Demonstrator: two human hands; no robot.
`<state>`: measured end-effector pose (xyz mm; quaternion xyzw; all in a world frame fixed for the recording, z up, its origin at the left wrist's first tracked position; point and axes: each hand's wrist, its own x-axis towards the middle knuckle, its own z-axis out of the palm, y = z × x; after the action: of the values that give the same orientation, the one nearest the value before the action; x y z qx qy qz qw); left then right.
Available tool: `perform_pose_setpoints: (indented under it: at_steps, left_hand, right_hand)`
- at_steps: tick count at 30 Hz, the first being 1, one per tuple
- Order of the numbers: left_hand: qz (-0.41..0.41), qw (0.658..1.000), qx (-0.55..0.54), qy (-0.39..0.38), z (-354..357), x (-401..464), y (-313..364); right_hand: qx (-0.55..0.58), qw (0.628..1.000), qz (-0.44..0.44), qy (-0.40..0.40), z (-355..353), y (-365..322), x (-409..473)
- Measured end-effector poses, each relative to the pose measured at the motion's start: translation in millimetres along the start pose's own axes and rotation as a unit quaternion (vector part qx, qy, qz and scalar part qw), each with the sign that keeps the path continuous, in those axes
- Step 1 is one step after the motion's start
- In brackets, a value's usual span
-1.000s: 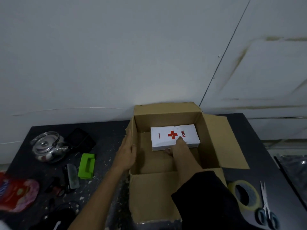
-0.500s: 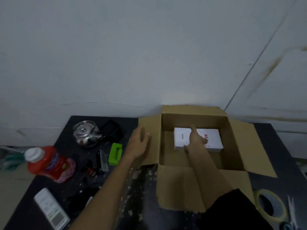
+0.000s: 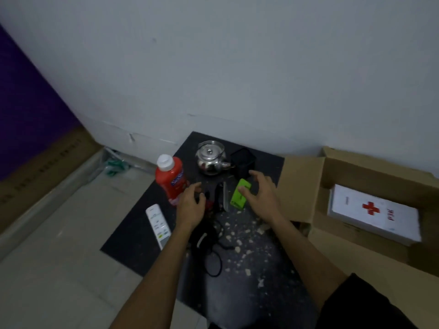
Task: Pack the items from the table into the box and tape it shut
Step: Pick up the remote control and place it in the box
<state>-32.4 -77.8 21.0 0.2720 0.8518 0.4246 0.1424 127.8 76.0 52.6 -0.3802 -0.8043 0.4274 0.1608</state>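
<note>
The open cardboard box (image 3: pixel 301 186) stands at the right with a white first-aid box (image 3: pixel 373 212) bearing a red cross inside it. Both my hands hover over the items on the dark table (image 3: pixel 249 257). My left hand (image 3: pixel 191 205) is open beside the red bottle (image 3: pixel 171 179), above a small dark and red object. My right hand (image 3: pixel 260 195) is open with spread fingers over the green stapler (image 3: pixel 240 198), thumb touching it. Between my hands lies a black and grey tool (image 3: pixel 222 195).
A steel kettle (image 3: pixel 211 157) and a black container (image 3: pixel 243 162) stand at the table's back. A white remote (image 3: pixel 158 224) lies near the left edge, a black cable (image 3: pixel 211 252) beneath my left wrist. Pale crumbs litter the table. Floor drops off at the left.
My right hand left the first-aid box in the carton and my left hand let go of the flap; both moved left over the table items. The view swung left.
</note>
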Motion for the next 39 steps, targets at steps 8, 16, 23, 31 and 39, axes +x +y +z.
perform_pose_setpoints:
  at_steps: [8, 16, 23, 31, 39]
  left_hand:
    - [-0.237, 0.954, 0.165, 0.079, -34, -62, -89]
    - [-0.310, 0.943, 0.110, 0.038, -27, -60, -100]
    - [-0.266, 0.963, 0.041, 0.025, -43, -73, -105]
    - [-0.099, 0.995, 0.008, -0.015, -31, -116, -47]
    - [0.108, 0.979, 0.065, -0.161, -7, -75, 20]
  right_hand:
    - [-0.028, 0.990, 0.022, -0.136, 71, -16, -15]
    - [-0.043, 0.986, 0.024, -0.160, 85, -14, -15]
    - [-0.033, 0.987, -0.003, -0.155, 87, -18, -17]
    - [0.064, 0.974, 0.052, -0.211, 91, -33, -24]
    - [0.299, 0.946, 0.123, -0.040, 16, -32, -11]
